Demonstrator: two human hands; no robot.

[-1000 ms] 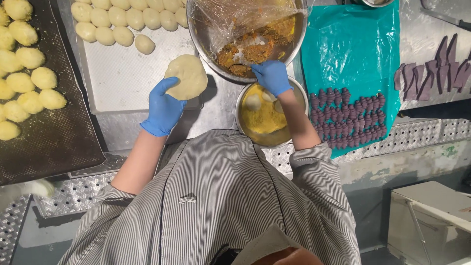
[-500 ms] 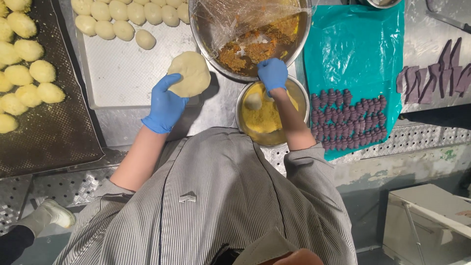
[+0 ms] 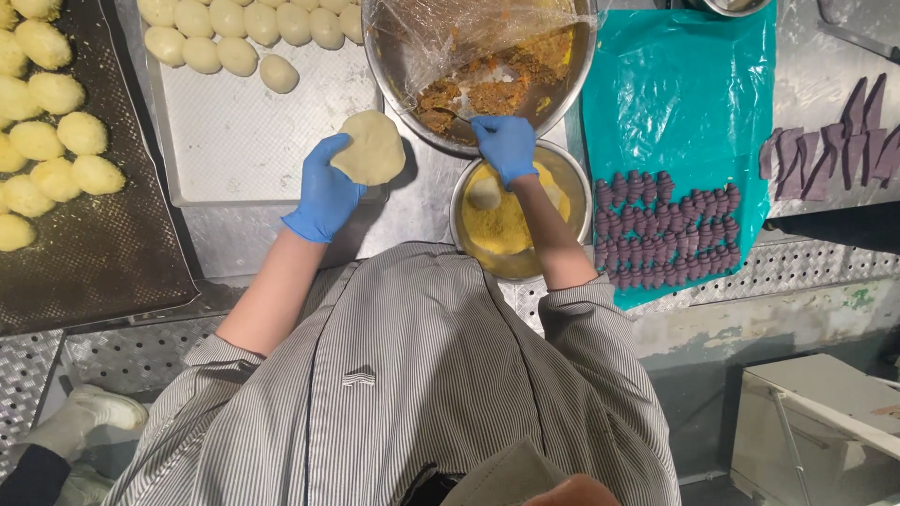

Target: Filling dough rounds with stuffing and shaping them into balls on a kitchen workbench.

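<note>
Head view: left hand (image 3: 323, 192) cups flat dough disc (image 3: 372, 148); right hand (image 3: 506, 146) grips spoon (image 3: 452, 116) in filling bowl (image 3: 394, 80), small bowl (image 3: 574, 201) beneath it.

- A steel worktop (image 3: 427, 187) is seen carrying everything, its near edge finished in perforated metal.
- At far left, a dark baking tray (image 3: 103, 253) is laid flat on it, yellow crumbed balls (image 3: 56, 141) being lined up along its left side.
- Just beside that, a pale metal tray (image 3: 253, 141) is set down, with smooth dough balls (image 3: 239, 23) ranked across its top.
- A large steel bowl (image 3: 394, 84) of orange-brown filling is placed at centre, half covered by cling film.
- A smaller bowl (image 3: 572, 178) of yellow crumbs is parked just in front, touching it.
- To the right, a teal plastic sheet (image 3: 675, 84) is spread out, rows of small purple pieces (image 3: 666, 225) being kept on it.
- Purple wedges (image 3: 834, 141) are left at far right.
</note>
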